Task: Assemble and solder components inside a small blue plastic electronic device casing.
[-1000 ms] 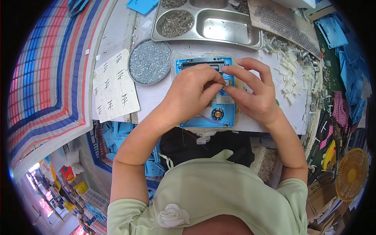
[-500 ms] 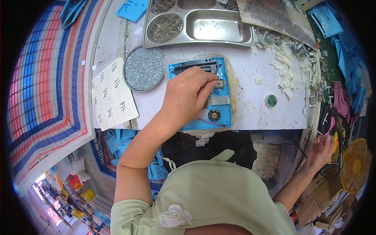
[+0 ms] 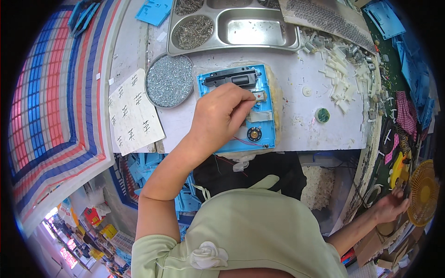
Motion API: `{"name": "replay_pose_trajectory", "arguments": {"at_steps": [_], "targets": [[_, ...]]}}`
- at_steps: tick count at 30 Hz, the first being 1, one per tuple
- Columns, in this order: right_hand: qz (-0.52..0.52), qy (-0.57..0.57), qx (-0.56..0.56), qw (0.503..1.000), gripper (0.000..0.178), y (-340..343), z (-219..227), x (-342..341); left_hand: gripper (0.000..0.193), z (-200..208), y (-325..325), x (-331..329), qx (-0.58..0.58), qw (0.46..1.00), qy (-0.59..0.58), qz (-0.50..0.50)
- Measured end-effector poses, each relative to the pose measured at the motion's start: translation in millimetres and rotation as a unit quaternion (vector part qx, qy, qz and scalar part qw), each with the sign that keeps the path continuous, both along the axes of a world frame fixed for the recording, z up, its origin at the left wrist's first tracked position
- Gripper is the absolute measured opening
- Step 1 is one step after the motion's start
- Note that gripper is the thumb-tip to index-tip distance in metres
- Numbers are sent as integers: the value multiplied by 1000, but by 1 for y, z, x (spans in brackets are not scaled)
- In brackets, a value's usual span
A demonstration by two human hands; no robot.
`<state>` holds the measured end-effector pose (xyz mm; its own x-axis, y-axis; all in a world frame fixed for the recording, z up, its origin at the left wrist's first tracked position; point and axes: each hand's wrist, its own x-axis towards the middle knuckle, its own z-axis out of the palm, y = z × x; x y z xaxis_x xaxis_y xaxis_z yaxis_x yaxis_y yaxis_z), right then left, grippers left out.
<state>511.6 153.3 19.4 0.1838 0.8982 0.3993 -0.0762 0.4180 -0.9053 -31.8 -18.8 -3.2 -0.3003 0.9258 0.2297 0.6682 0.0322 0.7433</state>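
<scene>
A blue plastic housing (image 3: 222, 147) lies on the table in front of me, with a black long part (image 3: 238, 79) across its far end and a small round speaker (image 3: 254, 134) at its near right. My left hand (image 3: 221, 111) reaches over it. Its thumb and forefinger are pinched together at the left edge of a small metal-framed part (image 3: 259, 96); whatever is between the fingertips is hidden. Thin red wires run out from under this hand. Off to the far right, my right hand (image 3: 390, 207) has its fingers loosely bent and apart, beside a yellow round fan grille (image 3: 422, 193).
A round dish of small silvery screws (image 3: 169, 81) stands left of the housing, by a handwritten sheet (image 3: 135, 113). Behind is a metal compartment tray (image 3: 252, 46). White plastic parts (image 3: 340, 76) and a green round roll (image 3: 321, 115) lie to the right.
My right hand has moved outward and nearer to me, toward the yellow grille. The left hand stays at the metal-framed part, shifted very slightly, showing more of it.
</scene>
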Motion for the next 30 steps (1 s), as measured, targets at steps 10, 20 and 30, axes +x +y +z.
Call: {"name": "replay_pose_trajectory", "arguments": {"at_steps": [10,20,30], "targets": [[421,-117,-12,899,61,-48,-34,-337,7,6,3,-6,-83,978,-191,9],[460,-118,-26,880,61,-48,-40,-398,8,8,1,-6,-102,956,-275,25],[395,-101,10,913,69,-61,-56,-397,5,-2,-2,1,-62,955,-282,66]]}}
